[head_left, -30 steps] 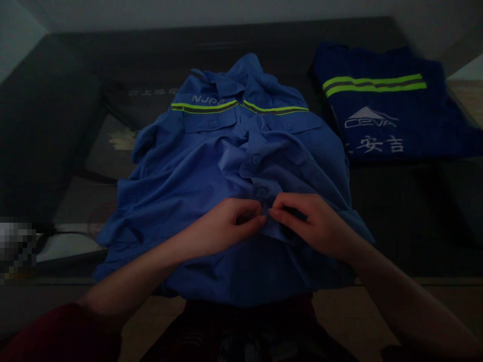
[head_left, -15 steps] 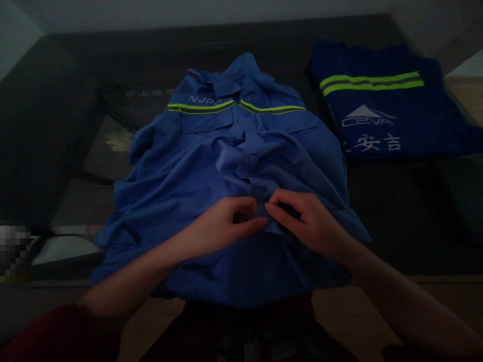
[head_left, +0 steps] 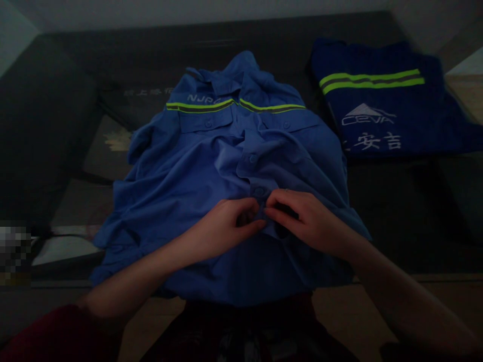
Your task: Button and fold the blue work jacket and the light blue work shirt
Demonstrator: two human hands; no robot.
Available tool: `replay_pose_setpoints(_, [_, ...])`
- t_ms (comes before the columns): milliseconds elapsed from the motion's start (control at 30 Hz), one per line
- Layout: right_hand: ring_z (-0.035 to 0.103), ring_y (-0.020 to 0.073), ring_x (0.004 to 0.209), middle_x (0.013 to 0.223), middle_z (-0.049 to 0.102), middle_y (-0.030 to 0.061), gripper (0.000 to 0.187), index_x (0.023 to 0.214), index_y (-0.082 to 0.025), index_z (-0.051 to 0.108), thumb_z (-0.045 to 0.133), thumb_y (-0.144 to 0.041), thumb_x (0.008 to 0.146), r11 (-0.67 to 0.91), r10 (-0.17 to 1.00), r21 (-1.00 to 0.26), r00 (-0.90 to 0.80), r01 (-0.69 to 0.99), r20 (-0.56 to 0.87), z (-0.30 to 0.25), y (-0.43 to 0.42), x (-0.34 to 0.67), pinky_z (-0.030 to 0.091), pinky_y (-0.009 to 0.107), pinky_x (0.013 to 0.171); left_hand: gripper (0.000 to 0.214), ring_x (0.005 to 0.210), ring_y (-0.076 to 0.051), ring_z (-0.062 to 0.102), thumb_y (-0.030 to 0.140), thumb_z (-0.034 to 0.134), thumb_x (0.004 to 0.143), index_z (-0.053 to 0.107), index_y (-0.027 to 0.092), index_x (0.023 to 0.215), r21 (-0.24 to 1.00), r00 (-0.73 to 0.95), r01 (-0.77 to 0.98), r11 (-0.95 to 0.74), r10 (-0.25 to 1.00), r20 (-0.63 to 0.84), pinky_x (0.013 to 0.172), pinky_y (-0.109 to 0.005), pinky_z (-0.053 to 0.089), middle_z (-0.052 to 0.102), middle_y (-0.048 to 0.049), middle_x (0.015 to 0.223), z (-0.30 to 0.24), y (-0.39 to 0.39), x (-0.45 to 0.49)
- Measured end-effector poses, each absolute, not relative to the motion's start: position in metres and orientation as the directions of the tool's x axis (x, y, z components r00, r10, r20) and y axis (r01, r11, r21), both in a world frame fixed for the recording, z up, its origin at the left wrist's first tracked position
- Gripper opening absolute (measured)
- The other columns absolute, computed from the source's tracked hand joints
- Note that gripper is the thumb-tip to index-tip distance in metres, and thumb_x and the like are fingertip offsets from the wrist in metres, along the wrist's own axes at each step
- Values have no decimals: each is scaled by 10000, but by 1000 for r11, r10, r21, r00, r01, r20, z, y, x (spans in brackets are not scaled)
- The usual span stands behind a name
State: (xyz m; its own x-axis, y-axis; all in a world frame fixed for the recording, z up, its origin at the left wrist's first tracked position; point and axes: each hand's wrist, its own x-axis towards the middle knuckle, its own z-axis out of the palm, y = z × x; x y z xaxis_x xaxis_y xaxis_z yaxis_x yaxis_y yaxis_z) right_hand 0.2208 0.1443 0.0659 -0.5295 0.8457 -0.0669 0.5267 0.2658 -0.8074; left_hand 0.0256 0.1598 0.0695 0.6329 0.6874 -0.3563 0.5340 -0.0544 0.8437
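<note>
A blue work shirt (head_left: 196,166) with yellow-green reflective stripes lies face up, its collar pointing away from me. Along its front placket, just below a button (head_left: 259,192), both hands meet with thumbs and forefingers nearly touching. My left hand (head_left: 234,218) is closed in a pinch on the shirt's front edge. From the other side my right hand (head_left: 302,218) pinches the cloth of the same placket. Whether a button sits between the fingertips is hidden. Higher up, another button (head_left: 252,158) shows on the rumpled placket.
To the right lies a folded dark blue garment (head_left: 362,100) with reflective stripes and white lettering. Under both is a dark glossy table (head_left: 392,211), with papers (head_left: 83,201) visible at its left. The table's near edge runs close to my body.
The hands stay at the same spot on the placket, with only slight finger shifts. Shirt and folded garment lie as before.
</note>
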Motion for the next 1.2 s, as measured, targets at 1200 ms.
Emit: replay_pose_setpoints(1200, [503, 99, 624, 687, 549, -28, 163, 769, -172, 558, 579, -301, 867, 41, 829, -889, -513, 456, -225, 69, 147, 222, 374, 221, 576, 259, 572, -92, 454, 301, 440, 879, 493, 156, 671, 860, 615, 510, -1, 700, -363, 536, -205, 337, 479, 44, 604, 66, 160, 28])
